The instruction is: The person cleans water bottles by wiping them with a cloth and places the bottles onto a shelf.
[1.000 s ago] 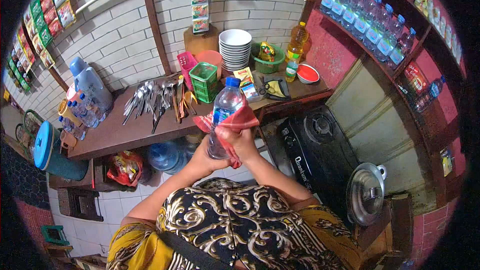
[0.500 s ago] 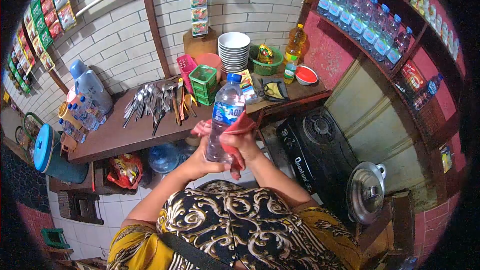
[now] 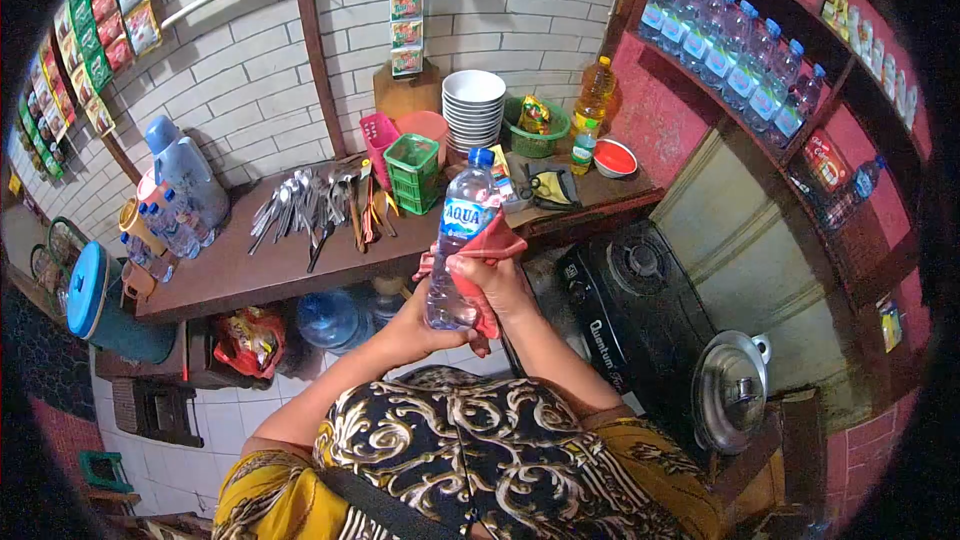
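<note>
We see the left hand gripping the base of an Aqua water bottle, while the right hand clasps a red cloth against its side — how far the cloth wraps behind, we cannot quite tell. The bottle leans slightly, blue cap up, before the brown counter — the Quantum gas stove sits to the right.

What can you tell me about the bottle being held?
The bottle is clear, apparently plastic, with a blue cap on and a blue label reading AQUA. It is held cap up, slightly tilted, before the counter. The left hand grips near its base; the right hand holds a red cloth against its side. Its fill level is unclear.
</note>
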A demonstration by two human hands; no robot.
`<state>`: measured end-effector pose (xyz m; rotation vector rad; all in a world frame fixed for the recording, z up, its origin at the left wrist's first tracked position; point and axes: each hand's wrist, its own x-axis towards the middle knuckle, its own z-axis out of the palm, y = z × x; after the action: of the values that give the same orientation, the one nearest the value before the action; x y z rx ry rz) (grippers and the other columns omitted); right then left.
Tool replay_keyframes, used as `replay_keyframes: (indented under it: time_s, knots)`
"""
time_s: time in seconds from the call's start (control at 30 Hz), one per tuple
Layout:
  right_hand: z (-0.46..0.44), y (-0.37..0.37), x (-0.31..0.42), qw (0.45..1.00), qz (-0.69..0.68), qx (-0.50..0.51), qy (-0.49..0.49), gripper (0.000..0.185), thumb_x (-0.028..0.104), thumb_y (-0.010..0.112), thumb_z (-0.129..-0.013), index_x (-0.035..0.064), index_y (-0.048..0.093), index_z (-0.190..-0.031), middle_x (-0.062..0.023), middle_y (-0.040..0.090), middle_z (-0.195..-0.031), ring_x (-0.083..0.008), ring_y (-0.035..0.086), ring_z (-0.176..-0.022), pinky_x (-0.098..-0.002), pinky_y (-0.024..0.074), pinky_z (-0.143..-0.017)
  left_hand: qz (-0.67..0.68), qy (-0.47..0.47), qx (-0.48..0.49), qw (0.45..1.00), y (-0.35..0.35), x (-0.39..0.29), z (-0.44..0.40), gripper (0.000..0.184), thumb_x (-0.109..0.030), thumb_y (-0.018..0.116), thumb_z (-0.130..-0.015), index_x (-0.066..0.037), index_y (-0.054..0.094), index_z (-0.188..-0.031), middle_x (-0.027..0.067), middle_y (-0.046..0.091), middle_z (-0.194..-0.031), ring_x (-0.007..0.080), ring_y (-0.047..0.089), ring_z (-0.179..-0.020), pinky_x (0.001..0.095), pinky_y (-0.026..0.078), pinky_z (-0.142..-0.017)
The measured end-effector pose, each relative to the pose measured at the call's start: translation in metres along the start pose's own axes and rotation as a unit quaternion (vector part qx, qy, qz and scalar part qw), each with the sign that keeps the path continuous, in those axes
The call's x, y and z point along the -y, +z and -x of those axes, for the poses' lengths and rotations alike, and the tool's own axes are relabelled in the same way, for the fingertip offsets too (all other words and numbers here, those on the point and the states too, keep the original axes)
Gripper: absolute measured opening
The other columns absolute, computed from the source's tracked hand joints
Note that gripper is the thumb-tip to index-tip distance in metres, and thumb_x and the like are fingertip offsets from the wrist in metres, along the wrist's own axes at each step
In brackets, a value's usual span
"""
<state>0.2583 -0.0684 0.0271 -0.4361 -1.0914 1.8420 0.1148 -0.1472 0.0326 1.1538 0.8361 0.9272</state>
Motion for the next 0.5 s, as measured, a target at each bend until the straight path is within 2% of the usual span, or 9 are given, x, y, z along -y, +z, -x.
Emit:
replay_keyframes:
  time_s: [0.1,0.13,0.17,0.27,0.3,0.33,0.4,0.43,0.5]
  knots:
    - [-0.001,0.006,-0.011,0.999,-0.035,-0.002,-0.018,0.035,0.009,0.070,-0.080,-0.0018,0.055,-0.110,-0.0107,0.065,-0.098,-0.0222,0.066,-0.092,-0.0374,0.0535,-0.087,0.005,0.051,-0.032,0.998,-0.006,0.021,-0.003,0.081,-0.007,0.080,-0.073,-0.003,0.029,-0.136,0.0082,0.056,-0.116,0.0160,0.056,-0.105,0.0332,0.046,-0.092]
    - [0.004,0.008,-0.016,0.990,0.099,-0.083,-0.062,0.033,0.010,0.072,-0.080,0.0006,0.058,-0.108,-0.0072,0.066,-0.095,-0.0176,0.065,-0.088,-0.0323,0.0527,-0.084,-0.013,0.068,-0.067,0.995,-0.010,0.030,-0.005,0.084,-0.007,0.080,-0.073,-0.003,0.027,-0.137,0.0090,0.054,-0.120,0.0167,0.054,-0.110,0.0342,0.043,-0.096]
    - [0.007,0.012,-0.020,0.991,0.096,-0.064,-0.064,0.032,0.011,0.073,-0.079,0.0018,0.059,-0.106,-0.0053,0.065,-0.094,-0.0151,0.064,-0.086,-0.0305,0.0520,-0.081,-0.152,0.101,-0.096,0.979,-0.014,0.037,-0.008,0.092,-0.007,0.081,-0.072,-0.003,0.021,-0.141,0.0122,0.046,-0.131,0.0196,0.045,-0.121,0.0365,0.038,-0.102]
    - [0.012,0.003,-0.040,0.977,0.178,-0.070,-0.097,0.028,0.011,0.076,-0.078,0.0038,0.062,-0.101,-0.0016,0.064,-0.092,-0.0101,0.061,-0.081,-0.0274,0.0499,-0.075,-0.148,0.162,-0.105,0.970,-0.014,0.041,-0.009,0.100,-0.011,0.082,-0.072,0.000,0.014,-0.144,0.0152,0.036,-0.140,0.0218,0.036,-0.130,0.0376,0.032,-0.107]
    - [0.012,0.001,-0.044,0.979,0.174,-0.067,-0.085,0.030,0.011,0.076,-0.078,0.0036,0.062,-0.102,-0.0012,0.065,-0.092,-0.0096,0.061,-0.081,-0.0270,0.0498,-0.075,-0.282,0.192,-0.116,0.933,-0.019,0.039,-0.007,0.108,-0.016,0.083,-0.071,0.003,0.006,-0.145,0.0188,0.028,-0.145,0.0243,0.031,-0.134,0.0365,0.030,-0.109]
    - [0.012,-0.002,-0.048,0.981,0.169,-0.065,-0.073,0.031,0.012,0.077,-0.078,0.0034,0.062,-0.103,-0.0009,0.065,-0.093,-0.0092,0.060,-0.082,-0.0267,0.0496,-0.074,-0.282,0.192,-0.114,0.933,-0.022,0.033,-0.005,0.108,-0.016,0.083,-0.071,0.003,0.006,-0.145,0.0188,0.028,-0.145,0.0243,0.031,-0.134,0.0365,0.030,-0.109]
    - [0.014,0.000,-0.036,0.991,0.117,-0.047,-0.050,0.030,0.010,0.076,-0.077,0.0030,0.061,-0.101,-0.0019,0.065,-0.092,-0.0102,0.061,-0.083,-0.0278,0.0502,-0.074,-0.431,0.166,-0.031,0.887,-0.027,0.010,0.002,0.109,-0.023,0.082,-0.073,0.005,0.005,-0.145,0.0235,0.029,-0.145,0.0265,0.033,-0.134,0.0354,0.029,-0.110]
    - [0.016,0.007,-0.022,0.996,0.072,-0.031,-0.038,0.029,0.009,0.076,-0.076,0.0029,0.061,-0.100,-0.0022,0.065,-0.092,-0.0106,0.061,-0.083,-0.0284,0.0503,-0.074,-0.438,0.176,-0.041,0.881,-0.024,-0.016,0.013,0.073,-0.029,0.078,-0.076,0.001,0.041,-0.131,0.0215,0.052,-0.123,0.0318,0.053,-0.113,0.0373,0.040,-0.100]
    - [0.009,-0.020,-0.030,0.996,0.080,0.025,0.013,0.034,0.011,0.078,-0.072,0.0037,0.060,-0.100,-0.0018,0.063,-0.089,-0.0118,0.061,-0.083,-0.0296,0.0511,-0.078,-0.492,-0.013,0.017,0.870,-0.049,-0.052,0.019,0.045,-0.030,0.076,-0.079,0.000,0.060,-0.108,0.0156,0.065,-0.102,0.0221,0.062,-0.098,0.0343,0.047,-0.087]
